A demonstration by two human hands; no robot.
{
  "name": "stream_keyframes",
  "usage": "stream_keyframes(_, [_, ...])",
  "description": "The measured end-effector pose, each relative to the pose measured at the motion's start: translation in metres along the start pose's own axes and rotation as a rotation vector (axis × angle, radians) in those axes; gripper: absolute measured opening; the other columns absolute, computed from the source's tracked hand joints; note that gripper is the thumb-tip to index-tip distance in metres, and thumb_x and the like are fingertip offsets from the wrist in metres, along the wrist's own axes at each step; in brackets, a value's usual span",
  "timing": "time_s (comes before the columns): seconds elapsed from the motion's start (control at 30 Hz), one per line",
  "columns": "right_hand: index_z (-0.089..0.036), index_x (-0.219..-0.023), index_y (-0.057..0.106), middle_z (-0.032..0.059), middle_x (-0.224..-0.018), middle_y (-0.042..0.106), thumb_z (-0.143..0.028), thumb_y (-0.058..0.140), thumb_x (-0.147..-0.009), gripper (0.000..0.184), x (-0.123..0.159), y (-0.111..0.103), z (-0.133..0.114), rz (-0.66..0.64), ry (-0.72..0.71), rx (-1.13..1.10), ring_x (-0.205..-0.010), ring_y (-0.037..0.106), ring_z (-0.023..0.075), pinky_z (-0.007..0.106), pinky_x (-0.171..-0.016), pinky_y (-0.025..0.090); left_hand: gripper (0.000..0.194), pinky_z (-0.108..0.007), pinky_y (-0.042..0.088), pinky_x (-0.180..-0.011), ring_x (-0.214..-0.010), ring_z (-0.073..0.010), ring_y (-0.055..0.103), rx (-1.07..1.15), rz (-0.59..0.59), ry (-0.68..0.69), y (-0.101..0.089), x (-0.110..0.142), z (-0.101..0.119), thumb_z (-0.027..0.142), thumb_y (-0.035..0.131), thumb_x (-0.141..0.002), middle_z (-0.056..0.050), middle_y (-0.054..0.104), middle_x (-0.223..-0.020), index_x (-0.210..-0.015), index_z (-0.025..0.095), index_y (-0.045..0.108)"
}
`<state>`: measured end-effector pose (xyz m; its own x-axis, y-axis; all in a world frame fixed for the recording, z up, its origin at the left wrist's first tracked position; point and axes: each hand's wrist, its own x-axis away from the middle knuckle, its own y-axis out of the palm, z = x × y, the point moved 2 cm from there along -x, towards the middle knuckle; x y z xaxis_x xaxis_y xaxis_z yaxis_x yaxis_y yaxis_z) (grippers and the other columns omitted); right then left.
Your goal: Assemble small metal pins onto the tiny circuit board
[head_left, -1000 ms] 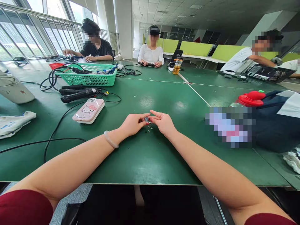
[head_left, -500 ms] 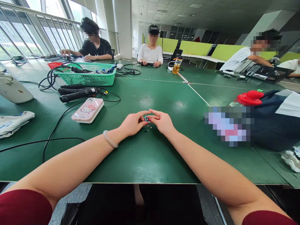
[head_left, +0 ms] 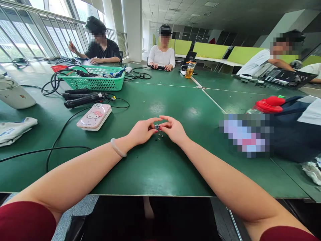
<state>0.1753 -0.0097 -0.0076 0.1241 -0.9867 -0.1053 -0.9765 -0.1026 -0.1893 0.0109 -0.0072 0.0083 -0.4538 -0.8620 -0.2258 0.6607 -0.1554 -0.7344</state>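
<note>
Between my two hands, just above the green table [head_left: 150,167], is a tiny grey, metallic-looking part [head_left: 157,127], too small to name. My left hand [head_left: 142,130] is closed on it from the left, thumb below and fingers above. From the right, my right hand [head_left: 174,130] pinches at the same part, its index finger stretched toward the left fingertips. Right below the fingers lie a small silvery piece [head_left: 161,135] and a few dark specks on the tabletop.
To the left lie a pink phone-like case [head_left: 94,117], black handheld devices [head_left: 85,99] with cables and a green basket [head_left: 92,82]. A dark bag [head_left: 293,134] and a red-lidded container [head_left: 269,104] stand right. Several people sit around the table.
My hands stay almost in place, with the small part turned slightly between the fingers. The person at the far left has raised a hand from the table.
</note>
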Motion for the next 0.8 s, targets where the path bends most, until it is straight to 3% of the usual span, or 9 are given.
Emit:
stream_keyframes(0.3, [-0.019,-0.123,0.052,-0.0003,-0.079,0.068,-0.014,0.061,-0.073,0.051,0.001,0.001,-0.002,-0.032,-0.115,0.094,-0.073,0.061,0.0122,0.029,-0.077,0.049,0.046,-0.028,0.045,-0.074,-0.068,-0.0122,0.056,0.037,-0.008,0.016,0.0,0.001,0.003,0.026,0.056,-0.078,0.002,0.06,-0.075,-0.124,0.024,0.056])
stream_keyframes(0.43, [-0.021,-0.119,0.057,-0.0007,-0.079,0.066,-0.02,0.064,-0.077,0.042,0.001,-0.007,-0.004,0.047,-0.16,0.389,-0.07,0.057,0.0126,0.03,-0.075,0.046,0.039,-0.027,0.045,-0.072,-0.066,-0.0121,0.054,0.052,0.027,-0.027,-0.001,-0.002,0.0,0.024,0.055,-0.076,0.003,0.057,-0.07,-0.114,0.024,0.062])
stream_keyframes(0.6, [-0.019,-0.083,0.069,0.004,-0.085,0.063,-0.021,0.064,-0.081,0.006,-0.002,-0.011,-0.001,0.009,-0.209,0.836,-0.082,0.055,0.0167,0.031,-0.076,0.042,0.027,-0.026,0.045,-0.072,-0.069,-0.0124,0.056,0.056,0.028,-0.116,-0.001,-0.005,-0.009,0.025,0.057,-0.074,0.002,0.061,-0.072,-0.098,0.024,0.068])
stream_keyframes(0.8, [-0.019,-0.078,0.068,0.0055,-0.088,0.061,-0.02,0.059,-0.086,0.012,-0.005,-0.005,0.005,-0.035,-0.222,0.995,-0.09,0.054,0.0188,0.031,-0.079,0.041,0.028,-0.026,0.045,-0.071,-0.07,-0.0127,0.058,0.096,-0.004,-0.162,0.003,-0.006,-0.013,0.032,0.061,-0.076,0.003,0.063,-0.075,-0.102,0.026,0.066])
